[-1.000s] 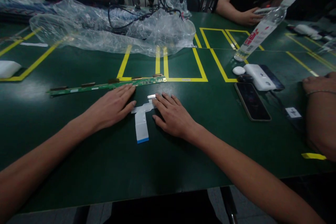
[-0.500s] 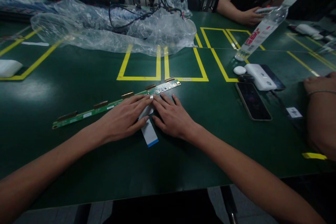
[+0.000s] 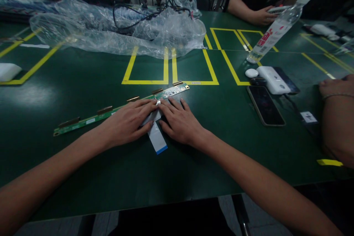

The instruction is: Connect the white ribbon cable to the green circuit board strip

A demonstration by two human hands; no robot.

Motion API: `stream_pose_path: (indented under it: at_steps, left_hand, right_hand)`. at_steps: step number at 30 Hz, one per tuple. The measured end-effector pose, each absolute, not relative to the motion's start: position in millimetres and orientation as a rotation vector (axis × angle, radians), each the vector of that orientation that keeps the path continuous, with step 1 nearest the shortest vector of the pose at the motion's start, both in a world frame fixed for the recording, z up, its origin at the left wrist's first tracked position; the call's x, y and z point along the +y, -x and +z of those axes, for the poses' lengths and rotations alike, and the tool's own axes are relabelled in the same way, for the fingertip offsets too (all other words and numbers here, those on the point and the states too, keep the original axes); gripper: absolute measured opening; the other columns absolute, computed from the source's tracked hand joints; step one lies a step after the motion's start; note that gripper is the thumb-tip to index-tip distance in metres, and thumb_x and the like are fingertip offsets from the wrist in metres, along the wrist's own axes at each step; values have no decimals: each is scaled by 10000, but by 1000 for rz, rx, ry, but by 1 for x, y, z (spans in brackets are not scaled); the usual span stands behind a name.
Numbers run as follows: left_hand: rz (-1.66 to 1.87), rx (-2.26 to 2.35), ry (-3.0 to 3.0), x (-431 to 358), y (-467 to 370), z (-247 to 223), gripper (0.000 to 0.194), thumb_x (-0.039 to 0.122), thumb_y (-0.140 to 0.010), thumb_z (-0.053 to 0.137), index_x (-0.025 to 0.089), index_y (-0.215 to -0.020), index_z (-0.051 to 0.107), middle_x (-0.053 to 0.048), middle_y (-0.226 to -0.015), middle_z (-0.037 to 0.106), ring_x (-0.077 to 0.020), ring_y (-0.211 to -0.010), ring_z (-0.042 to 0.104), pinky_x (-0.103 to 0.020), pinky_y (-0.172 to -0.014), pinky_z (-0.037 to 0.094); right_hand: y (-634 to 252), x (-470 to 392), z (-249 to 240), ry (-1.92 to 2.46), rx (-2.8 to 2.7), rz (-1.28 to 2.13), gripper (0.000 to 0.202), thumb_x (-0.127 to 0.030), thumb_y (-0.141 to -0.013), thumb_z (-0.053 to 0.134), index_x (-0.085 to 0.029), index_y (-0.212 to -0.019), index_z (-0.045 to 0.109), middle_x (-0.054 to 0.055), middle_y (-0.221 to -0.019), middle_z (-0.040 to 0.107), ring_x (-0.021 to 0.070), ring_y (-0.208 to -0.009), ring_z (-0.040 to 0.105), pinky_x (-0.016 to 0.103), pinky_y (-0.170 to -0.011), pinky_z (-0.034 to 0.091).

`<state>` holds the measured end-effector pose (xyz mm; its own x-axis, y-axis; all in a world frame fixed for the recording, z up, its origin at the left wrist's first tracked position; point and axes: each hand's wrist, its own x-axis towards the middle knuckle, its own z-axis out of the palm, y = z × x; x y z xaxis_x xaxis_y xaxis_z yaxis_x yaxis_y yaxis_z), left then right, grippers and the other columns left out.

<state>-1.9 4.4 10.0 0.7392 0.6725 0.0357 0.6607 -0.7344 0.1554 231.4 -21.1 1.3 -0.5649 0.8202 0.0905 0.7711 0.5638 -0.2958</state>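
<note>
Mid-frame, the left hand (image 3: 127, 121) and right hand (image 3: 181, 121) lie palm down, fingertips over the ribbon cable (image 3: 157, 140) at the circuit board's (image 3: 101, 117) near edge — whether they pinch, I cannot tell — and uneven pressure could skew or crease it.

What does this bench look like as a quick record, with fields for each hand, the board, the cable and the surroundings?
left hand: palm down, fingers over the circuit board and ribbon cable
right hand: palm down, fingertips close to the left's, near the cable's silver end
circuit board: long, green, slanted, right end farther away
ribbon cable: white, blue-edged end nearest the person; join to board hidden
right side: phone, bottle
behind: clear plastic wrap
</note>
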Motion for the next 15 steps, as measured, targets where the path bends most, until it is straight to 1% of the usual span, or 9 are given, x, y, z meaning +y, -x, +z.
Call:
stream_pose_path:
  at_steps: [5, 10, 12, 15]
  left_hand:
    - [81, 1058, -2879, 4, 0, 10, 630, 450, -1049, 379, 82, -1552, 473, -186, -1578, 450, -337, -1475, 410, -541, -1222, 344]
    - [61, 1079, -2899, 6, -1, 11, 603, 428, -1044, 347, 107, -1527, 514, -169, -1576, 460, -323, -1474, 422, -542, -1222, 341]
    - [73, 1080, -2895, 9, 1, 11, 602, 426, -1047, 339, 108, -1528, 513, -166, -1581, 454, -321, -1476, 421, -544, -1223, 338]
    - [70, 1093, -2881, 16, 7, 10, 605, 432, -1054, 333, 98, -1527, 508, -167, -1587, 446, -320, -1483, 409, -539, -1235, 318]
  right_hand:
    - [-231, -21, 1, 1331, -2558, 346, 622, -406, -1041, 428, -115, -1585, 356, 143, -1669, 384, 326, -1564, 262, 594, -1277, 170]
    - [-233, -21, 3, 1338, -2513, 367, 643, -389, -1032, 454, -136, -1607, 316, 155, -1688, 340, 309, -1570, 253, 573, -1276, 192]
    - [-235, -20, 5, 1343, -2477, 379, 634, -370, -1028, 467, -137, -1601, 329, 161, -1685, 342, 306, -1563, 272, 558, -1269, 224]
    - [-237, -18, 8, 1338, -2402, 381, 577, -319, -1026, 467, -115, -1562, 398, 178, -1640, 413, 286, -1528, 346, 503, -1256, 279]
